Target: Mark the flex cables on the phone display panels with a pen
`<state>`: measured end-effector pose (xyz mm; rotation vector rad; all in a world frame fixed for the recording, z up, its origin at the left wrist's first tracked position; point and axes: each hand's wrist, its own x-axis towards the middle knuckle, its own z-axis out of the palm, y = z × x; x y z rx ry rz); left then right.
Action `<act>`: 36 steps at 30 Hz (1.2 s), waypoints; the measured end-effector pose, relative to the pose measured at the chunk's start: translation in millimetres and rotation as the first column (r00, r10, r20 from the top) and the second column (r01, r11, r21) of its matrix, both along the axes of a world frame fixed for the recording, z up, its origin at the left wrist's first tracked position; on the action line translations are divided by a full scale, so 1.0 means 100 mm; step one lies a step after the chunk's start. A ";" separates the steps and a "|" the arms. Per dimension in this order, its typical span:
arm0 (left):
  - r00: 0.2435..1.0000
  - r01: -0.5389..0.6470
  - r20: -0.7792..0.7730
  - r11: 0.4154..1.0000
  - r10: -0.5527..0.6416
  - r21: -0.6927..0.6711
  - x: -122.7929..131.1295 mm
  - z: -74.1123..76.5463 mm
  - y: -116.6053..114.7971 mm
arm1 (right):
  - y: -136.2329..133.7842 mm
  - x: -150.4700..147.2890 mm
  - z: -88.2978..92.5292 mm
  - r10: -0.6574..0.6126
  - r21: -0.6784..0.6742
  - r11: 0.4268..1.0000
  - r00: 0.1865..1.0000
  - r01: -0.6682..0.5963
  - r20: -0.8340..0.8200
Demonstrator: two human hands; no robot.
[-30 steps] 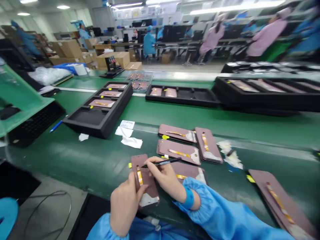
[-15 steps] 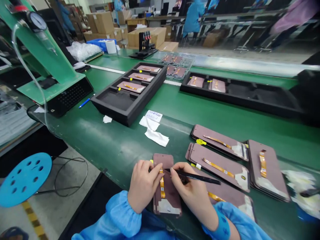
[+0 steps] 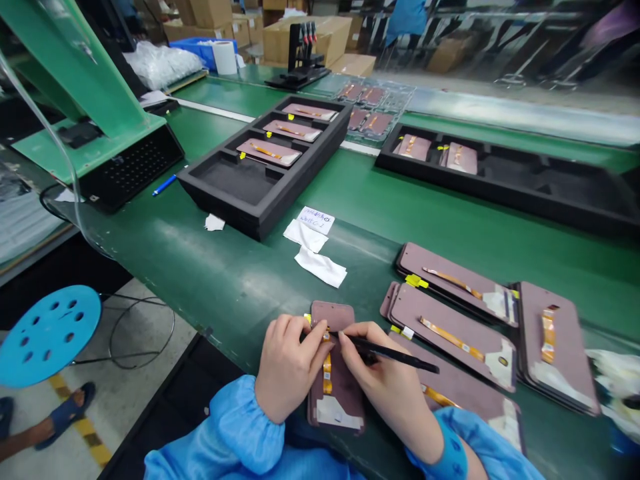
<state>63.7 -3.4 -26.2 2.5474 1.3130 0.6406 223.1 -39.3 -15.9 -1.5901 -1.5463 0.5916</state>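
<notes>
A phone screen panel (image 3: 345, 387) with a mauve back lies on the green bench in front of me, an orange flex cable (image 3: 327, 377) running along it. My left hand (image 3: 293, 360) rests over the panel's left edge, thumb and index finger pinched on the upper part of the cable. Held like a pen in my right hand (image 3: 385, 373) are slim black tweezers (image 3: 395, 353), their tip at the cable beside my left fingertips. The exact contact at the tip is hidden by my fingers. Yellow tape (image 3: 307, 319) sticks out at the panel's upper left.
Stacked panels (image 3: 450, 327) lie to the right, close to my right hand. Beyond are two black foam trays (image 3: 265, 213) (image 3: 505, 190) holding panels. Paper strips (image 3: 320, 267), a blue pen (image 3: 164, 185) and a green press stand (image 3: 110, 127) are on the bench. A blue stool (image 3: 50, 333) stands left.
The camera view has tilted down and shifted slightly left. Both hands stay at the panel, with the tweezer tip a little nearer my left fingertips. A person's sandalled feet now show at lower left.
</notes>
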 end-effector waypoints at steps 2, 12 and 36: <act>1.000 0.002 -0.014 1.000 -0.002 0.018 0.00 0.00 0.00 | 0.00 0.00 0.00 0.006 0.005 1.000 1.000 -0.006 0.014; 1.000 0.014 -0.014 1.000 -0.013 0.027 0.00 -0.01 0.00 | 0.01 -0.01 -0.02 0.033 0.022 0.999 0.998 -0.034 0.047; 0.990 -0.118 0.064 0.982 0.128 -0.148 -0.09 0.09 -0.04 | -0.25 0.00 0.07 -0.086 0.185 0.976 0.984 0.114 -0.153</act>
